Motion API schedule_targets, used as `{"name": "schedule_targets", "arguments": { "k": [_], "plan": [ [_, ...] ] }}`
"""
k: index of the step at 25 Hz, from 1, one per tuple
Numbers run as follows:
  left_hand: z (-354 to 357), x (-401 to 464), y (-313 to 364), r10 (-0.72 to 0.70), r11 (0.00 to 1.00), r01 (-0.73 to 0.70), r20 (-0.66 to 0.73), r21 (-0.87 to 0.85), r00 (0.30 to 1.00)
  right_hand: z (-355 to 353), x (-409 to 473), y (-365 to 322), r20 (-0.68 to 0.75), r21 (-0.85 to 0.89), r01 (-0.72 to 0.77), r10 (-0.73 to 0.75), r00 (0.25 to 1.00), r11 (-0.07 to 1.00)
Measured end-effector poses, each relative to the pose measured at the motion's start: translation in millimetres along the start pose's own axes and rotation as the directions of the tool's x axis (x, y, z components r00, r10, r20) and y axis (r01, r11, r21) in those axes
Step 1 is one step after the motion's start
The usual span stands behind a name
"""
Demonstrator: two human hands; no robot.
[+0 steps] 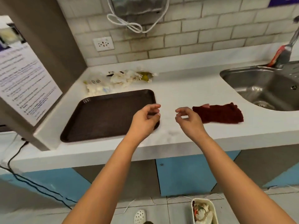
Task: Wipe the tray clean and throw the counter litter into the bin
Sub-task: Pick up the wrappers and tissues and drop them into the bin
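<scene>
A dark brown tray (105,113) lies flat on the white counter (186,88), its surface bare. Behind it sits a heap of litter (119,80): crumpled white tissue, clear wrappers and a yellow-green scrap. A dark red cloth (220,113) lies spread on the counter to the right of the tray. My left hand (145,120) hovers over the tray's right edge with fingers loosely curled, holding nothing. My right hand (188,118) hangs just left of the cloth, fingers loosely curled and holding nothing. A white bin (192,209) with waste in it stands on the floor at the lower right.
A steel sink (262,88) with a tap (286,52) fills the counter's right end. A grey cabinet with a printed notice (27,88) stands at the left. A wall socket (104,43) and a hanging white cord (129,25) are on the tiled wall. Black cable (32,183) runs along the floor.
</scene>
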State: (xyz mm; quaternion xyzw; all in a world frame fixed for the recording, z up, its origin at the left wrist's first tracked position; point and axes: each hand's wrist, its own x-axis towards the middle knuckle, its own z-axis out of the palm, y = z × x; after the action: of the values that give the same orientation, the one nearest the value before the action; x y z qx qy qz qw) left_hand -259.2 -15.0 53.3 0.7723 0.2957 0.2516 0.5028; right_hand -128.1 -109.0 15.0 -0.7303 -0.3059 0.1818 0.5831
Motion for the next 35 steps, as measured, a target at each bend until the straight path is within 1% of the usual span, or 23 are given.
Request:
{"name": "schedule_targets", "arguments": {
  "k": [6, 9, 12, 16, 18, 21, 23, 25, 27, 32, 33, 35],
  "plan": [
    [-104.3, 54.3, -49.0, -0.063, 0.997, 0.067, -0.151, 0.025, 0.987, 98.0, 60.1, -17.8, 0.065, -0.041, -0.043, 0.046, 0.997, 0.998],
    [-156.0, 88.2, -74.7, -0.111, 0.993, 0.118, -0.2, 0.027, 0.974, 143.6, 92.2, -27.5, 0.068, -0.074, -0.052, 0.057, 0.996, 0.996],
    [-197.6, 121.6, -93.9, -0.137, 0.984, 0.16, -0.228, 0.083, 0.964, 176.7, 121.3, -34.0, 0.05, -0.115, -0.062, 0.068, 0.996, 0.991],
    [-229.3, 161.4, -109.8, -0.145, 0.97, 0.197, -0.305, 0.145, 0.941, 193.8, 146.9, -31.3, 0.025, -0.194, -0.074, 0.08, 0.996, 0.978],
    [-238.4, 180.2, -116.5, -0.153, 0.954, 0.224, -0.316, 0.201, 0.936, 195.4, 158.9, -27.3, 0.018, -0.244, -0.083, 0.09, 0.996, 0.966],
    [-249.2, 209.2, -126.6, -0.118, 0.929, 0.228, -0.349, 0.292, 0.929, 193.9, 182.3, -20.1, -0.005, -0.279, -0.103, 0.106, 0.994, 0.955],
    [-255.7, 229.6, -133.5, -0.097, 0.918, 0.226, -0.369, 0.327, 0.925, 191.5, 200.5, -15.9, 0.011, -0.308, -0.102, 0.11, 0.994, 0.946],
    [-260.2, 251.0, -139.9, -0.106, 0.902, 0.247, -0.374, 0.353, 0.921, 188.1, 221.2, -11.0, 0.032, -0.348, -0.097, 0.115, 0.993, 0.932],
    [-263.9, 272.6, -145.4, -0.119, 0.871, 0.276, -0.371, 0.405, 0.921, 184.3, 242.4, -6.6, 0.038, -0.37, -0.097, 0.12, 0.992, 0.924],
    [-275.9, 331.4, -163.9, -0.136, 0.742, 0.347, -0.378, 0.574, 0.916, 185.1, 299.1, 2.9, 0.043, -0.428, -0.095, 0.125, 0.991, 0.899],
    [-277.4, 342.8, -168.0, -0.148, 0.699, 0.361, -0.369, 0.617, 0.917, 187.9, 311.5, 4.2, 0.057, -0.449, -0.085, 0.123, 0.991, 0.889],
    [-278.6, 361.7, -175.6, -0.199, 0.57, 0.392, -0.342, 0.722, 0.918, 197.6, 335.6, 5.9, 0.092, -0.493, -0.06, 0.121, 0.988, 0.868]
  ]
}}
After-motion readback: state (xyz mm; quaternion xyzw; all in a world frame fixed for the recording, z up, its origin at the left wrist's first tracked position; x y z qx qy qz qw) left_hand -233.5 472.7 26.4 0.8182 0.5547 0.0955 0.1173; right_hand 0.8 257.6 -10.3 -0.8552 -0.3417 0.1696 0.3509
